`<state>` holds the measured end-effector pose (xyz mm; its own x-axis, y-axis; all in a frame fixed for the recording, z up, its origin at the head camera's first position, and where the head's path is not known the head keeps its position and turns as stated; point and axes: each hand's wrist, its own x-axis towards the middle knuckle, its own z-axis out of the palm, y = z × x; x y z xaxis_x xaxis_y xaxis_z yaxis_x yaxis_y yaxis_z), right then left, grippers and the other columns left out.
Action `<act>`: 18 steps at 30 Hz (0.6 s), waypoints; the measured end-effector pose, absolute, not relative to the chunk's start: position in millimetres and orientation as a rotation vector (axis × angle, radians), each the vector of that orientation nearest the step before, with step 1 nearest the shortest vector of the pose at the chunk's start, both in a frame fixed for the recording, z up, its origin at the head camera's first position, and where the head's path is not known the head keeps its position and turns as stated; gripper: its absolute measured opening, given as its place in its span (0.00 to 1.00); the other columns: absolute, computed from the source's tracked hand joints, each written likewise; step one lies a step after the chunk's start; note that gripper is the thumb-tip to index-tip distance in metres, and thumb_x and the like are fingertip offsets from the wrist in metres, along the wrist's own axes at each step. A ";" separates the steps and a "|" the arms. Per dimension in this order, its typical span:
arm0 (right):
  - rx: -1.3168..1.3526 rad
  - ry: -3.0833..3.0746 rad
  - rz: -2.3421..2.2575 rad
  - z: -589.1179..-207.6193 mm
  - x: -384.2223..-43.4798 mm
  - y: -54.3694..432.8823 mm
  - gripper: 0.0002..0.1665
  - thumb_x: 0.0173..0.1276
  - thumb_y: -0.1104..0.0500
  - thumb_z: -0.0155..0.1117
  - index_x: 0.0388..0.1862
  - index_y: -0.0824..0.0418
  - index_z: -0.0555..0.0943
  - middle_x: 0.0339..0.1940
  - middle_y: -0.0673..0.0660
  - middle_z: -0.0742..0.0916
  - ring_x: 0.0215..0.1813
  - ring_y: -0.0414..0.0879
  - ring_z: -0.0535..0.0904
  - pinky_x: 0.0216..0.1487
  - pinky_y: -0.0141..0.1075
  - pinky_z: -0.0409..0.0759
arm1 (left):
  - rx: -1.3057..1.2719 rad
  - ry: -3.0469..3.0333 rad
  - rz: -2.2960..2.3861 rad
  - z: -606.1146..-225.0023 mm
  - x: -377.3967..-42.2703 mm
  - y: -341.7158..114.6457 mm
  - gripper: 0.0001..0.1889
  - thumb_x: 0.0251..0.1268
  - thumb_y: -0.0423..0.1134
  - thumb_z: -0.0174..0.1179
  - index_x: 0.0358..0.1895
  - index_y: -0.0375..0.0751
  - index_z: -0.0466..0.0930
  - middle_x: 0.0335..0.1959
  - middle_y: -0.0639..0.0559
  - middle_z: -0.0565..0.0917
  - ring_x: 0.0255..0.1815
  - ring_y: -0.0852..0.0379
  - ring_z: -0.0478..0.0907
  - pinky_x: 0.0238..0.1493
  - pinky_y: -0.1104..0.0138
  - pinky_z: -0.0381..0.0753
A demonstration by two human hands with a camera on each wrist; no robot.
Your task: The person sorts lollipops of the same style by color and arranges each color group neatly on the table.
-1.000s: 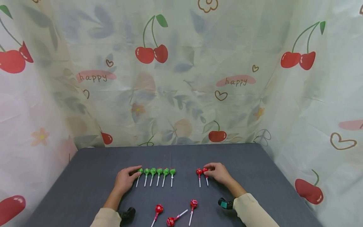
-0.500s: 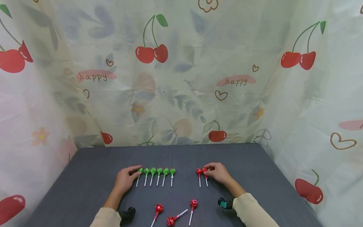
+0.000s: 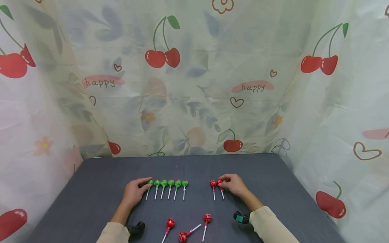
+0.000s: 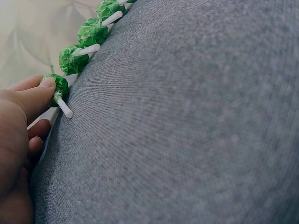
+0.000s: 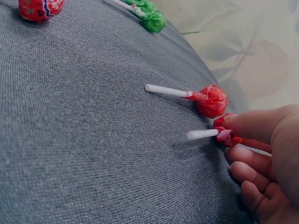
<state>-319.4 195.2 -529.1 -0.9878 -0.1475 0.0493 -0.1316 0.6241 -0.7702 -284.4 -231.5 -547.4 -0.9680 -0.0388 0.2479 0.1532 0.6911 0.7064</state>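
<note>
Green-wrapped lollipops point(image 3: 171, 183) lie side by side in a row on the dark grey table, sticks toward me. At the row's left end my left hand point(image 3: 131, 194) pinches the head of the outermost green lollipop point(image 4: 60, 87) between thumb and finger. To the right lie two red lollipops. My right hand point(image 3: 235, 185) pinches the right one, a red lollipop point(image 5: 225, 136) partly hidden by the fingers. Just left of it, close beside, rests the other red lollipop point(image 3: 213, 184), which no hand touches.
Nearer me on the table point(image 3: 261, 182) are three loose red lollipops: one on the left point(image 3: 170, 223), one lying slantwise point(image 3: 183, 237) and one on the right point(image 3: 208, 218). A cherry-printed curtain point(image 3: 194, 84) hangs behind and at both sides. Dark bands circle both wrists.
The stick of the red lollipop in my right hand has swung slightly, its lower end a little to the right. My left hand and the other lollipops have stayed put.
</note>
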 end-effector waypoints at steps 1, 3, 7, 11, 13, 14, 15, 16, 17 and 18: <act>-0.245 2.818 -1.330 -529.2 -319.6 195.3 0.10 0.61 0.62 0.71 0.42 0.60 0.87 0.28 0.49 0.82 0.31 0.44 0.74 0.32 0.36 0.73 | -0.090 -2.659 -1.144 -547.7 -284.6 -231.6 0.17 0.65 0.39 0.65 0.56 0.45 0.84 0.54 0.42 0.82 0.57 0.40 0.76 0.58 0.45 0.70; -0.248 2.817 -1.332 -529.5 -320.1 195.3 0.09 0.61 0.62 0.71 0.42 0.60 0.87 0.28 0.49 0.82 0.31 0.44 0.74 0.32 0.36 0.73 | -0.088 -2.657 -1.147 -548.2 -285.0 -231.6 0.17 0.65 0.39 0.65 0.56 0.45 0.84 0.54 0.42 0.82 0.57 0.40 0.76 0.58 0.46 0.70; -0.253 2.814 -1.323 -530.7 -321.5 196.0 0.08 0.62 0.61 0.71 0.40 0.58 0.87 0.28 0.49 0.82 0.31 0.44 0.74 0.33 0.37 0.73 | -0.089 -2.647 -1.151 -547.9 -285.4 -230.9 0.16 0.64 0.38 0.65 0.55 0.44 0.84 0.53 0.42 0.83 0.57 0.40 0.76 0.57 0.46 0.71; -0.259 2.810 -1.312 -531.5 -322.1 196.9 0.08 0.62 0.60 0.71 0.41 0.58 0.87 0.28 0.49 0.82 0.32 0.44 0.74 0.32 0.37 0.73 | -0.086 -2.639 -1.154 -547.0 -285.1 -230.0 0.16 0.63 0.37 0.66 0.55 0.43 0.85 0.53 0.41 0.83 0.56 0.40 0.77 0.57 0.46 0.71; -0.259 2.811 -1.310 -532.3 -322.6 197.2 0.09 0.62 0.60 0.71 0.41 0.58 0.87 0.28 0.49 0.82 0.32 0.44 0.74 0.33 0.37 0.73 | -0.083 -2.640 -1.153 -546.9 -285.1 -229.9 0.16 0.63 0.37 0.65 0.55 0.43 0.85 0.53 0.41 0.83 0.56 0.40 0.77 0.57 0.46 0.71; -0.257 2.812 -1.310 -532.4 -322.7 197.2 0.09 0.62 0.60 0.71 0.42 0.58 0.87 0.28 0.49 0.82 0.32 0.44 0.74 0.33 0.37 0.73 | -0.080 -2.643 -1.150 -547.2 -285.3 -230.0 0.16 0.64 0.37 0.65 0.55 0.43 0.85 0.53 0.42 0.83 0.56 0.40 0.77 0.57 0.46 0.71; -0.256 2.815 -1.309 -532.7 -322.7 197.4 0.09 0.62 0.60 0.71 0.42 0.59 0.87 0.28 0.49 0.82 0.32 0.44 0.74 0.33 0.37 0.73 | -0.078 -2.645 -1.148 -547.3 -285.3 -230.0 0.16 0.64 0.37 0.65 0.55 0.43 0.85 0.53 0.42 0.83 0.57 0.40 0.76 0.57 0.46 0.71; -0.264 2.819 -1.305 -533.1 -323.0 197.9 0.10 0.62 0.60 0.71 0.43 0.59 0.87 0.28 0.49 0.82 0.32 0.45 0.74 0.32 0.37 0.73 | -0.076 -2.646 -1.147 -547.2 -285.3 -229.9 0.16 0.64 0.37 0.65 0.55 0.43 0.85 0.53 0.42 0.83 0.57 0.40 0.76 0.57 0.46 0.71; -0.266 2.822 -1.304 -533.3 -323.0 197.8 0.10 0.62 0.60 0.71 0.43 0.60 0.86 0.28 0.49 0.82 0.32 0.45 0.74 0.32 0.37 0.72 | -0.075 -2.648 -1.146 -547.4 -285.3 -230.0 0.16 0.64 0.37 0.65 0.55 0.43 0.84 0.53 0.42 0.83 0.57 0.40 0.76 0.57 0.46 0.71; -0.267 2.823 -1.307 -533.3 -323.0 197.9 0.11 0.62 0.60 0.71 0.43 0.60 0.86 0.28 0.49 0.82 0.31 0.45 0.74 0.32 0.37 0.72 | -0.075 -2.649 -1.144 -547.4 -285.6 -230.0 0.16 0.64 0.37 0.65 0.55 0.44 0.84 0.53 0.42 0.83 0.57 0.40 0.76 0.57 0.46 0.71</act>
<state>-323.0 197.9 -533.3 -0.9852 -0.1627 0.0543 -0.1467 0.6348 -0.7586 -285.6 -230.0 -547.4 -0.9663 -0.0531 0.2518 0.1470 0.6894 0.7093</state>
